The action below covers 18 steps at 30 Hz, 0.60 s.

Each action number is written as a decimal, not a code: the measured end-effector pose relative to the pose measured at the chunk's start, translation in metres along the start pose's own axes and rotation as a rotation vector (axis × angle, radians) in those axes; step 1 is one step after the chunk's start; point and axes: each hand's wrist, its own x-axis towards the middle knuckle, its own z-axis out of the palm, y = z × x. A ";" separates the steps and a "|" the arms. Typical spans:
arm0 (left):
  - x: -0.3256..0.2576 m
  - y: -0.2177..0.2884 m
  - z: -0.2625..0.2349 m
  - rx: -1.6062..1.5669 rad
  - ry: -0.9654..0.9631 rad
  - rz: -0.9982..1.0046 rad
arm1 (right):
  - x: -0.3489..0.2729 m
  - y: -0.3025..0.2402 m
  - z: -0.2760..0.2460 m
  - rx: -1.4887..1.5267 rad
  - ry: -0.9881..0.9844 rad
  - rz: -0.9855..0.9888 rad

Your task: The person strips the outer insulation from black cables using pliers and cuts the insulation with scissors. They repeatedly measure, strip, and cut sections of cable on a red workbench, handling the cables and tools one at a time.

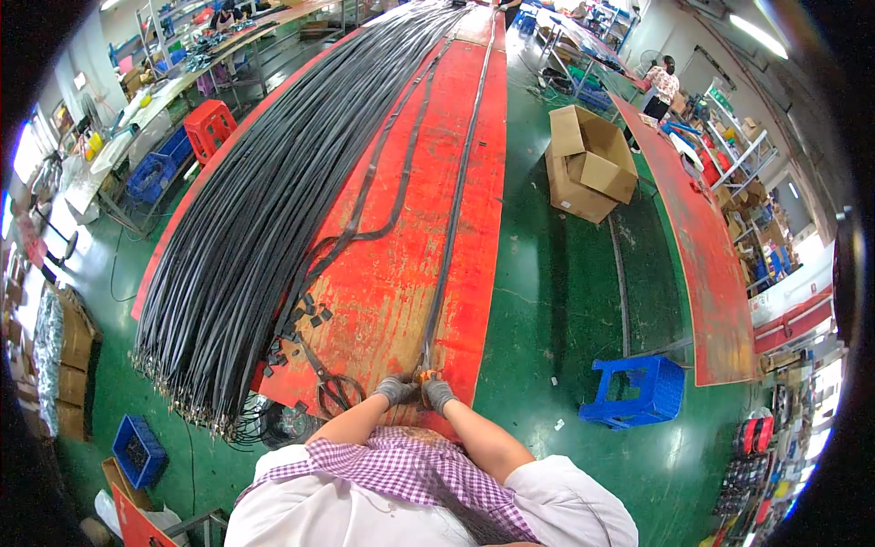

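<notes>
A long black cable (pixel 453 210) runs lengthwise down the red table (pixel 410 273) to its near end. There my left hand (pixel 396 391) and my right hand (pixel 438 395), both in grey gloves, are closed at the cable's end, close together. A small orange piece (pixel 425 374) shows between them; its kind is too small to tell. Left of my hands lie large black-handled scissors (pixel 330 378), with several short black pieces (pixel 314 314) beyond them. A thick bundle of black cables (pixel 264 210) covers the table's left side, its loose ends hanging over the near edge.
On the green floor to the right stand an open cardboard box (pixel 591 169) and a blue plastic stool (pixel 635 392). Beyond them is another red tabletop (pixel 697 264), with a person (pixel 663 91) near its far end. A blue crate (pixel 139 451) sits at lower left, a red stool (pixel 210 129) farther back.
</notes>
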 end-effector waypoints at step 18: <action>-0.023 0.029 0.014 0.171 0.066 -0.005 | 0.007 0.008 0.006 -0.013 -0.061 0.106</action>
